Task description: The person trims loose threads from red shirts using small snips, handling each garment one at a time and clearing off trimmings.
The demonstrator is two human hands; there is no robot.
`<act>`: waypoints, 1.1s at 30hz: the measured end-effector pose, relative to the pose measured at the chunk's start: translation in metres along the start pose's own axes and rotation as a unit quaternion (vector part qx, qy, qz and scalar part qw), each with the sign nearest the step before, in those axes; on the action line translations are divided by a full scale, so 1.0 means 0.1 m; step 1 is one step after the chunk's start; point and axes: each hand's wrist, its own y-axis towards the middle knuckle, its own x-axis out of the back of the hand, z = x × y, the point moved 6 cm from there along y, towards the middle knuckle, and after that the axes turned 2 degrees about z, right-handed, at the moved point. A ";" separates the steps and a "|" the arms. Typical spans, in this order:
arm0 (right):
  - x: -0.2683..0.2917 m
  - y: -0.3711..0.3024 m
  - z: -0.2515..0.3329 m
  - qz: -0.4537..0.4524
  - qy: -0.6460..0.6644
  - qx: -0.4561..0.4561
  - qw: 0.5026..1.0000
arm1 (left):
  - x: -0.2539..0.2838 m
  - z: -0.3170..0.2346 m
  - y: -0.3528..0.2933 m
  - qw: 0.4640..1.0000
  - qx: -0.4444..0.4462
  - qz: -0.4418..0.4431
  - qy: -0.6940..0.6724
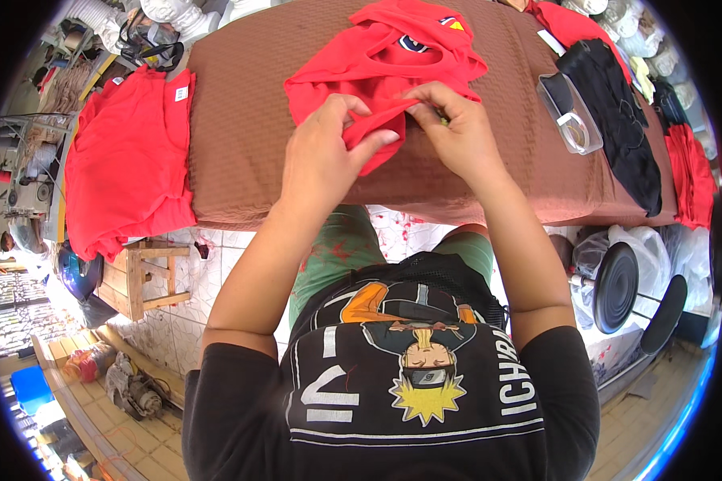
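A red garment (pixel 337 78), apparently a shirt with a dark round badge and a small yellow patch, lies bunched on a table with a brown cloth (pixel 241 120). My left hand (pixel 329 144) grips its near part, thumb and fingers closed on the fabric. My right hand (pixel 457 128) pinches the garment's edge between thumb and fingers, close to the left hand. A small yellow-green bit shows in the curl of the right hand; what it is I cannot make out. The cloth between the two hands is drawn up into a fold.
Red garments (pixel 128 160) with white labels lie at the table's left end. On the right are a clear plastic case (pixel 569 112), black cloth (pixel 614 120) and more red cloth (pixel 690 172). A wooden stool (pixel 136 280) stands below left, a round black seat (pixel 616 287) below right.
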 end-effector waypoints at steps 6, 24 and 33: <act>0.20 -0.03 0.20 0.002 0.045 -0.054 0.998 | 0.04 0.58 0.13 0.899 0.090 0.023 -0.428; 0.57 0.26 0.80 -0.018 -0.298 -0.015 0.954 | 1.06 -0.55 0.48 0.976 -0.199 -0.078 -0.033; 2.05 0.51 0.49 -0.210 -0.499 -0.157 0.826 | 2.76 -0.75 1.00 0.949 -0.156 -0.128 0.243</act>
